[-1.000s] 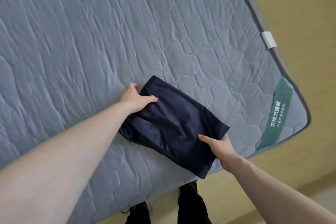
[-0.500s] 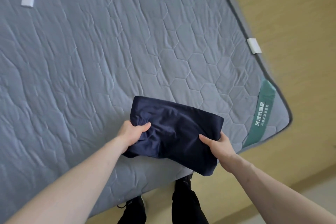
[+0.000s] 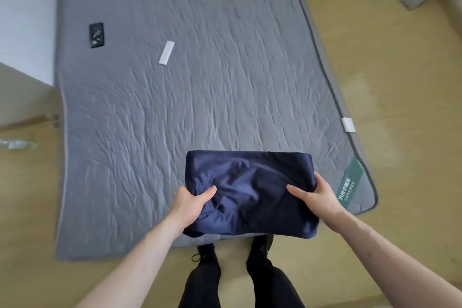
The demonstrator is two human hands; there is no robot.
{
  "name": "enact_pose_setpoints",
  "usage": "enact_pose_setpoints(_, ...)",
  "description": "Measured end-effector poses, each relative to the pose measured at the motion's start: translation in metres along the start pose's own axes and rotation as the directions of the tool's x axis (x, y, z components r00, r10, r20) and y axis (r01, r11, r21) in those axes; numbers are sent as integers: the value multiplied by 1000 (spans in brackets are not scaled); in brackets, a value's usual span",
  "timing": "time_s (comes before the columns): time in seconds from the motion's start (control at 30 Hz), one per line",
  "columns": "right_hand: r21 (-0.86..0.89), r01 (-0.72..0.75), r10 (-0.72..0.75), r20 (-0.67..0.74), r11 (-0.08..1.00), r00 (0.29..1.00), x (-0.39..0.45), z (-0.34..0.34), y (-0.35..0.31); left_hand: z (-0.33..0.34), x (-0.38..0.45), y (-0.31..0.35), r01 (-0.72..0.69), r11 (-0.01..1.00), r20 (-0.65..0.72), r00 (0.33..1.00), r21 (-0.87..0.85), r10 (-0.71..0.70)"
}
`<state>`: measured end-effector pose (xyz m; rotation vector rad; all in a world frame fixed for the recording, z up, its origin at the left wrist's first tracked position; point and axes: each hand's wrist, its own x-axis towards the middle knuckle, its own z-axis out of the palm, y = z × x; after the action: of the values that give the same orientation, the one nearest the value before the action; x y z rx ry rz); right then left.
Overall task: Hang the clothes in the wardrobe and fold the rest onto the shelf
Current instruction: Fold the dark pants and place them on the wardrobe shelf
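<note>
Folded navy garment is in my hands at the near edge of the grey mattress; my left hand pinches its left side, thumb on top, and my right hand grips the right side. A white remote lies further up the mattress.

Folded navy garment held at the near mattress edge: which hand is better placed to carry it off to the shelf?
Neither alone. The left hand and right hand each grip one end of the folded garment, thumbs on top. It is creased and soft, so carrying with both probably keeps the fold.
</note>
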<state>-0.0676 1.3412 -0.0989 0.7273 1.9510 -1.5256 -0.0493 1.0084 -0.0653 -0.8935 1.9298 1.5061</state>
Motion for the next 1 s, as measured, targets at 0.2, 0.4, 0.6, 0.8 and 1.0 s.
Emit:
enact_pose_setpoints(0.2, -72, 160, -151, 113, 984, 982, -93, 17, -74, -68, -132, 16, -22, 991, -72, 997, -134, 12)
enact_pose_setpoints(0.4, -160, 314, -265, 268, 936, 926, -160, 77, -125, -133, -224, -17, -84, 966, -217, 976, -245, 30)
enact_pose_setpoints(0.6, -212, 452, -346, 397, 866, 850, -222, 180, -160, -218, -291, -74, -202, 907, -363, 930, -369, 59)
enact_pose_setpoints(0.8, -205, 548, -396, 495, 811, 773, -293, 318, -173, -332, -346, -141, -332, 828, -509, 858, -452, 66)
enact_pose_setpoints(1.0, -167, 614, -435, 565, 772, 701, -342, 432, -183, -421, -375, -183, -382, 807, -645, 764, -451, 2)
